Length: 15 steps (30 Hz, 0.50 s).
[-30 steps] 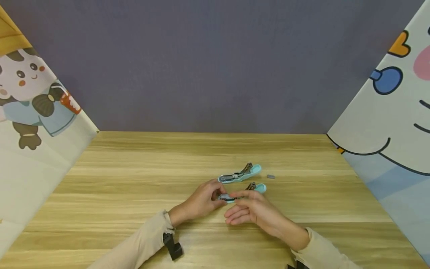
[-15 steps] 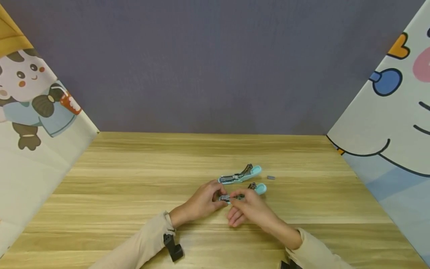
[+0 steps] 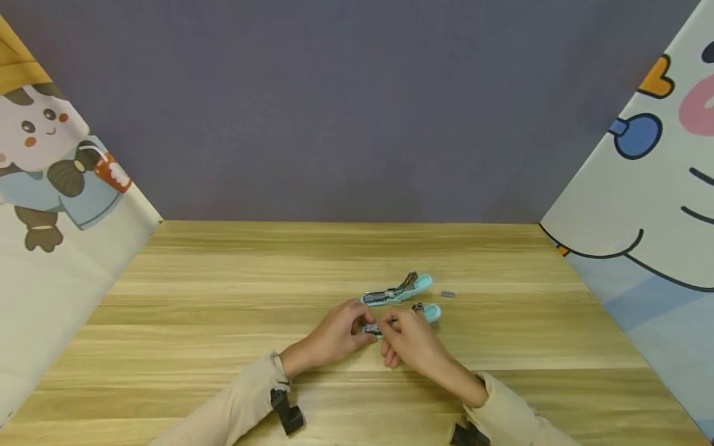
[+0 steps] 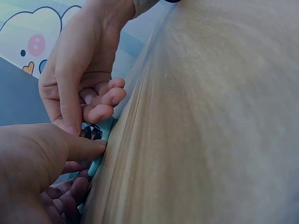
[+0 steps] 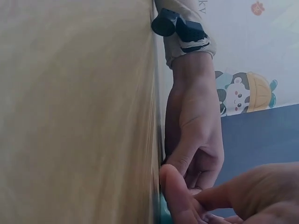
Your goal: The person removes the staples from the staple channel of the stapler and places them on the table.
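Note:
Two light-blue staplers lie opened on the table in the head view, their metal insides exposed. My left hand (image 3: 336, 331) grips the front end of the nearer stapler (image 3: 433, 313) between thumb and fingers. Over the middle of that stapler is my right hand (image 3: 417, 339), thumb and index fingertips brought together in a pinch at its metal magazine. What lies between those fingertips is hidden. In the left wrist view, dark metal parts (image 4: 96, 133) of the stapler show between both hands. The farther stapler (image 3: 385, 297) lies just beyond my hands, untouched.
A small grey strip (image 3: 448, 294), like a staple strip, lies on the wooden table (image 3: 251, 266) to the right of the staplers. A dark grey panel (image 3: 351, 111) rises at the back, with cartoon-printed panels on either side.
My right thumb and index finger have closed from an outstretched pose into a pinch over the nearer stapler. The right forearm has shifted slightly left. My left hand keeps its grip.

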Tool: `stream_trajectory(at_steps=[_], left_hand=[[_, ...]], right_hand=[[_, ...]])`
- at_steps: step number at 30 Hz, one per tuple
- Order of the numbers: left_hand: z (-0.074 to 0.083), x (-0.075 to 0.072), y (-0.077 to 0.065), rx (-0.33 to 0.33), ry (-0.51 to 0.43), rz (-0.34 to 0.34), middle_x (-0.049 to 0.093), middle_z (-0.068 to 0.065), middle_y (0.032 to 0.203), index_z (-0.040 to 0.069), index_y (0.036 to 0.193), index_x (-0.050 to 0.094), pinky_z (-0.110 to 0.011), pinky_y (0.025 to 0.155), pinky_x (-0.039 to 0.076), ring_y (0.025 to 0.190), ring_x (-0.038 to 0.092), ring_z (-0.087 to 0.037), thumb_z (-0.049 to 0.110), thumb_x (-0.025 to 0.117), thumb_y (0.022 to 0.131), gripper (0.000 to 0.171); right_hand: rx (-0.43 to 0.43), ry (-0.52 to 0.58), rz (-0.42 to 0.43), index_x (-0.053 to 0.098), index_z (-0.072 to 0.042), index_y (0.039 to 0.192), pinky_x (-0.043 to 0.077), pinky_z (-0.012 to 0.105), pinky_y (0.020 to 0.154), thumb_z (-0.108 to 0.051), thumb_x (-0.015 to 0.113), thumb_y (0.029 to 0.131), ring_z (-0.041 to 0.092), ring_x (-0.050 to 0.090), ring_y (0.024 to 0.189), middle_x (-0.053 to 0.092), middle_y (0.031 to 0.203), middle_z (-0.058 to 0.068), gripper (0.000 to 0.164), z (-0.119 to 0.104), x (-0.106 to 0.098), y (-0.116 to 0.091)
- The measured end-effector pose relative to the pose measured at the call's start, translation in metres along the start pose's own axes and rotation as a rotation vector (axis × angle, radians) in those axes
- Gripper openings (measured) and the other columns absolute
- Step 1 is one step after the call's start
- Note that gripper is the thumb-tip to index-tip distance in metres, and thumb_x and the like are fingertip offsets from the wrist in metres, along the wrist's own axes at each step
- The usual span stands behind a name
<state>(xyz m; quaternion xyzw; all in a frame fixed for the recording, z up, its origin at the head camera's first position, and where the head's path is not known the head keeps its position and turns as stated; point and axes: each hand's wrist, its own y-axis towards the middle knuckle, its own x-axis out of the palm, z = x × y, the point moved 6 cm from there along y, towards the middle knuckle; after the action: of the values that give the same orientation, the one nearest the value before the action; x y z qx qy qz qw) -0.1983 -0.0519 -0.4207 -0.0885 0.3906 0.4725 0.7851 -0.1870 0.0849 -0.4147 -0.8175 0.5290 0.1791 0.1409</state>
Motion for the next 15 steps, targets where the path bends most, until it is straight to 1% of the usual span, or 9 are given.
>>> stream_trajectory(at_steps=[7,15], left_hand=[[-0.0019,0.0003,-0.0003,-0.017,0.001,-0.004,0.057,0.0,0.088,0.009,0.098,0.066,-0.021,0.058,0.043,0.067,0.049,-0.008,0.014,0.079,0.085,0.019],[-0.0015,0.001,0.0013,-0.001,-0.005,-0.006,0.057,0.0,0.089,0.009,0.097,0.065,-0.021,0.058,0.044,0.067,0.05,-0.009,0.013,0.079,0.085,0.018]], right_hand=[[-0.002,0.05,0.036,0.062,0.004,0.095,0.055,0.035,0.044,-0.003,0.054,0.101,0.021,0.064,0.046,0.066,0.063,0.009,0.012,0.0028,0.0032,0.0003],[-0.004,0.071,0.1,0.062,0.004,0.092,0.054,0.035,0.043,-0.002,0.056,0.099,0.02,0.063,0.046,0.066,0.062,0.007,0.011,0.0052,0.0018,-0.0005]])
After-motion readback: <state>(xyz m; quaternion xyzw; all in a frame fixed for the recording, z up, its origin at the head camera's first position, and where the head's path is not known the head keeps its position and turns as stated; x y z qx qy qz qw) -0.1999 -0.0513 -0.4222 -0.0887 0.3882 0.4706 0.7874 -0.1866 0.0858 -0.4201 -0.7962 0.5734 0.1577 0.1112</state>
